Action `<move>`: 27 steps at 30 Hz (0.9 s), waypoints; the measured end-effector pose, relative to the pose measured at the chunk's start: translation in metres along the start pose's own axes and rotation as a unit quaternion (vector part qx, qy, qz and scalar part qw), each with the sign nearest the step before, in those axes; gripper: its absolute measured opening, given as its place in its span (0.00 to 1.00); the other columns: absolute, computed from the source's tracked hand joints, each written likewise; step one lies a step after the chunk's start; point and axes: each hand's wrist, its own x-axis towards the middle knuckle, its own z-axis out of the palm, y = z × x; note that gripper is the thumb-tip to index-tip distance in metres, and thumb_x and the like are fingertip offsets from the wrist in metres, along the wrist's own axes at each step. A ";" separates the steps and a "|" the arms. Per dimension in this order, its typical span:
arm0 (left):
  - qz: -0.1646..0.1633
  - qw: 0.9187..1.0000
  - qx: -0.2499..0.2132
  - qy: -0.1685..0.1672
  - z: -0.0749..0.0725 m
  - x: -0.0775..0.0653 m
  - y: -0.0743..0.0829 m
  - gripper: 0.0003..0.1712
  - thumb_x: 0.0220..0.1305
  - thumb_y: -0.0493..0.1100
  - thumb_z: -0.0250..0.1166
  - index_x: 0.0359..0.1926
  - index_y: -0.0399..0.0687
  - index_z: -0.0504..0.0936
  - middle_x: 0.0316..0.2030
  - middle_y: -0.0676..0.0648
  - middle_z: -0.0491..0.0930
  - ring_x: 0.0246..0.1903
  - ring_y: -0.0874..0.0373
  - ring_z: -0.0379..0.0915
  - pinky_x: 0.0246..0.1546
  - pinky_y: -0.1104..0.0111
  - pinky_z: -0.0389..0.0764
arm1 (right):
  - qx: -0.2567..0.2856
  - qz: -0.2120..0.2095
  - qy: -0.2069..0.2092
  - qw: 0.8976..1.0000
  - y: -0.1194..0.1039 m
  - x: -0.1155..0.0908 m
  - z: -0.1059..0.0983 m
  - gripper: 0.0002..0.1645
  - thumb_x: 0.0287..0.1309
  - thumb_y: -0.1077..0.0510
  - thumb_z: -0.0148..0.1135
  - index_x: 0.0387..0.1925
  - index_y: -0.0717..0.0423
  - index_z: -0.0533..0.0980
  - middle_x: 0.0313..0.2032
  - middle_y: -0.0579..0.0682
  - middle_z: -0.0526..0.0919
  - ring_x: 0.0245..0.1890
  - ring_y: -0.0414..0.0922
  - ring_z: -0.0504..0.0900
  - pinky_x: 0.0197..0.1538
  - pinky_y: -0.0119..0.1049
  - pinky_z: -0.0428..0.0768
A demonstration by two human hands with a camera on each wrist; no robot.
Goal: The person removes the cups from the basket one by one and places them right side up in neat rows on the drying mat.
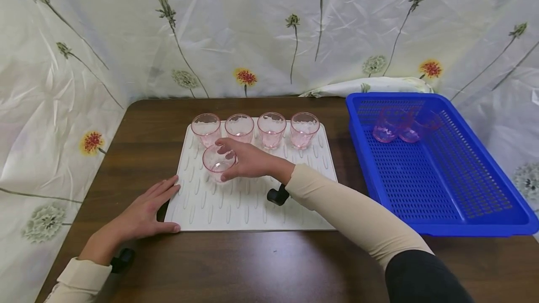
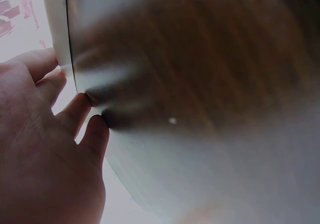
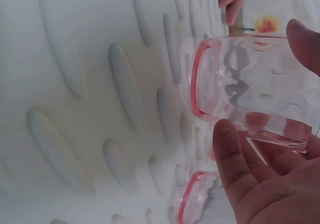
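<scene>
The right hand (image 1: 248, 160) gripped a see-through, pink-rimmed round tumbler (image 1: 215, 166); the left hand (image 1: 145, 214) lay open.

The upright tumbler was between the right thumb and fingers, beyond and to the right of the left hand, over a white rectangular mat (image 1: 252, 205) patterned with slim ovals. The left hand's fingertips touched the mat's left edge on a brown wood-grain table (image 1: 236, 265). Beyond the tumbler, four similar pink-rimmed tumblers (image 1: 271, 131) stood in a row; to the right, a blue perforated plastic basket (image 1: 484, 229) held two more pink-tinted tumblers (image 1: 385, 131). Only the head view showed the basket; the right wrist view showed the gripped tumbler's side, its contact with the mat unclear.
</scene>
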 end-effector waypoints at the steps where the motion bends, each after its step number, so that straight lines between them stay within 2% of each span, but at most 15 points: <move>1: 0.000 1.000 -0.001 0.000 0.000 0.000 0.000 0.58 0.49 0.67 0.72 0.72 0.39 0.63 0.76 0.37 0.54 0.72 0.32 0.50 0.66 0.35 0.62 | -0.003 0.002 -0.001 1.000 0.000 0.000 0.001 0.53 0.52 0.55 0.74 0.74 0.52 0.56 0.66 0.53 0.74 0.66 0.50 0.74 0.66 0.44 0.75; 10: -0.004 1.000 -0.003 -0.003 -0.001 -0.001 0.000 0.58 0.49 0.66 0.73 0.73 0.40 0.63 0.77 0.38 0.53 0.73 0.32 0.49 0.66 0.35 0.62 | -0.011 0.008 -0.010 1.000 0.002 0.001 0.003 0.52 0.54 0.54 0.73 0.75 0.53 0.54 0.67 0.54 0.74 0.66 0.51 0.74 0.66 0.45 0.75; 19: -0.003 1.000 -0.002 -0.003 0.000 -0.001 -0.001 0.58 0.49 0.67 0.73 0.73 0.40 0.62 0.77 0.38 0.53 0.73 0.33 0.49 0.66 0.35 0.62 | -0.054 -0.007 -0.021 0.998 0.002 0.004 0.005 0.51 0.57 0.52 0.70 0.75 0.55 0.53 0.67 0.54 0.74 0.67 0.48 0.74 0.68 0.43 0.73; 27: -0.005 1.000 -0.003 -0.004 0.000 0.000 0.001 0.58 0.49 0.67 0.72 0.73 0.39 0.62 0.77 0.37 0.53 0.73 0.33 0.49 0.66 0.35 0.62 | -0.049 -0.005 -0.017 0.999 0.007 0.001 0.006 0.51 0.57 0.50 0.71 0.74 0.51 0.54 0.67 0.51 0.74 0.67 0.47 0.73 0.69 0.44 0.73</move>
